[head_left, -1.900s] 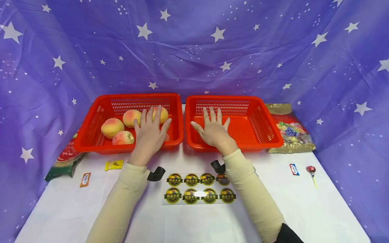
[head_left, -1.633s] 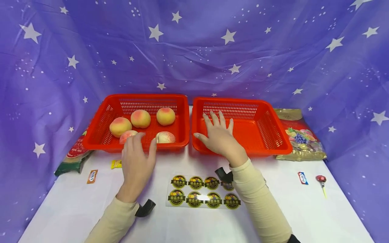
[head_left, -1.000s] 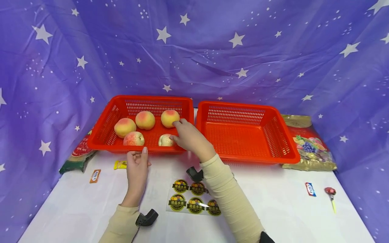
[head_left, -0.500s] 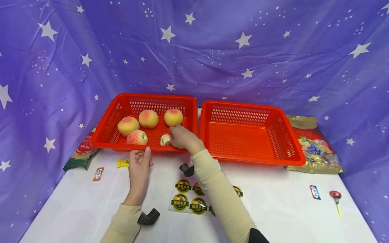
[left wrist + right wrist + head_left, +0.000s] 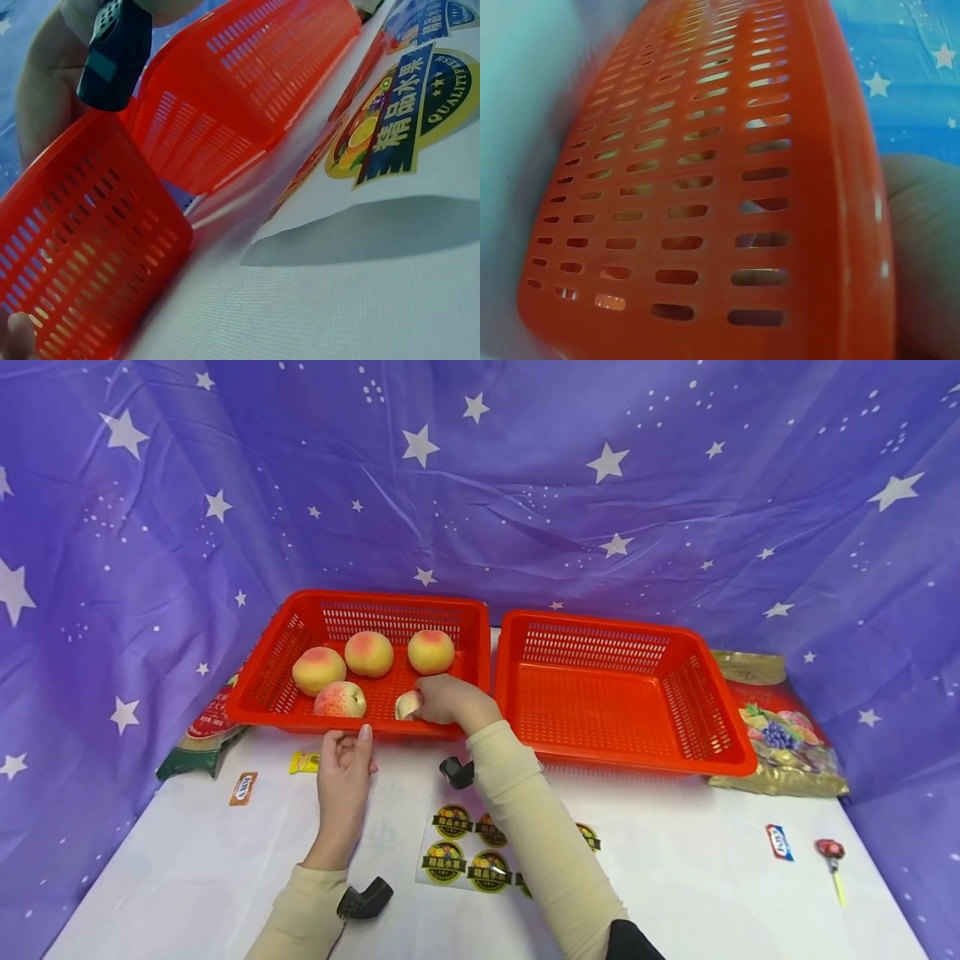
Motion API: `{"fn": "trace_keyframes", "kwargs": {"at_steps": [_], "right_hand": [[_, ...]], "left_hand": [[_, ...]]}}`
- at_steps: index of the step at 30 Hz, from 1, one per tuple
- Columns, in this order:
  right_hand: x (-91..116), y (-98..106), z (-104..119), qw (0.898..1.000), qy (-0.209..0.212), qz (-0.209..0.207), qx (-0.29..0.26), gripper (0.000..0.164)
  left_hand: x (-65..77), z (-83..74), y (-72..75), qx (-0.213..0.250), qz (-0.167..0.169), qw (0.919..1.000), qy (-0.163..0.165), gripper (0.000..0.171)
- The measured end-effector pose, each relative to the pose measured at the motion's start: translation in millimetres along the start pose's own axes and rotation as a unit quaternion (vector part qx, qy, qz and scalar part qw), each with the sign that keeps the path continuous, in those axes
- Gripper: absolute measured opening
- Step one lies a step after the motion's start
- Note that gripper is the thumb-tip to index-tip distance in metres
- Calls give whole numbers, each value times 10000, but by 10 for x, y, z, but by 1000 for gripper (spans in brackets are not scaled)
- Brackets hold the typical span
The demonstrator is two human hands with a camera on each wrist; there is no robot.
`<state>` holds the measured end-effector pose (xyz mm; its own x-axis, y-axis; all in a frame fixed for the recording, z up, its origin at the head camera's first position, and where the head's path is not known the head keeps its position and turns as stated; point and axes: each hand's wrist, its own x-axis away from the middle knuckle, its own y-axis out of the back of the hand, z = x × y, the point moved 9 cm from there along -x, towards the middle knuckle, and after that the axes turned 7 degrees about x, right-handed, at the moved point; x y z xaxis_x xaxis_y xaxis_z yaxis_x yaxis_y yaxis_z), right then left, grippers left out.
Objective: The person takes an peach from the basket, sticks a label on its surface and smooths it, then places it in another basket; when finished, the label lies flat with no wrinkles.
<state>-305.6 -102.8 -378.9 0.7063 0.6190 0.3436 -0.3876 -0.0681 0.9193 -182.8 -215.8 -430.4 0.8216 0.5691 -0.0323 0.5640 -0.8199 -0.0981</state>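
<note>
The pale peach [image 5: 407, 705] sits inside the left basket [image 5: 390, 599], near the front edge and toward the front right corner, with the right hand [image 5: 450, 700] gripping it from the right and above. What shows of this fruit is creamy white with a faint pink blush along its upper side and a curved crease running down it; the fingers cover its right side, and whether it touches the basket floor cannot be told. The left hand [image 5: 345, 777] is apart from the right one, its fingers curled just outside the middle of the basket's front edge, the thumb up at the rim; I cannot tell whether it grips the rim. To the left of the pale fruit, by the same front edge, lies a speckled peach [image 5: 339, 700], rosy red on its left and paler around the dimple on its right. Three yellow peaches lie farther back: one [image 5: 318, 671] toward the left edge, one [image 5: 369, 653] near the back edge, and one [image 5: 431, 652] toward the back right corner, each deep yellow with a reddish-pink flush on top. A yellow candy [image 5: 304, 762] lies near the left hand.
</note>
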Motion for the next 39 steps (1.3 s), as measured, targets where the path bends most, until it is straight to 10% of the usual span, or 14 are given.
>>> {"fn": "trace_keyframes", "kwargs": {"at_steps": [16,24,39], "right_hand": [[-96,-88,-58,9994,-166,40,-301,50],[-58,11,-90,9975,-291,-405,-498,50],[547,563,-78,9866,-254,-1396,-811,71]], "left_hand": [[97,-168,-46,-287,37,9996,68,28],[38,0,-36,-34,152,9992,380,28],[-27,122,-10,117,176,9990,397,36]]}}
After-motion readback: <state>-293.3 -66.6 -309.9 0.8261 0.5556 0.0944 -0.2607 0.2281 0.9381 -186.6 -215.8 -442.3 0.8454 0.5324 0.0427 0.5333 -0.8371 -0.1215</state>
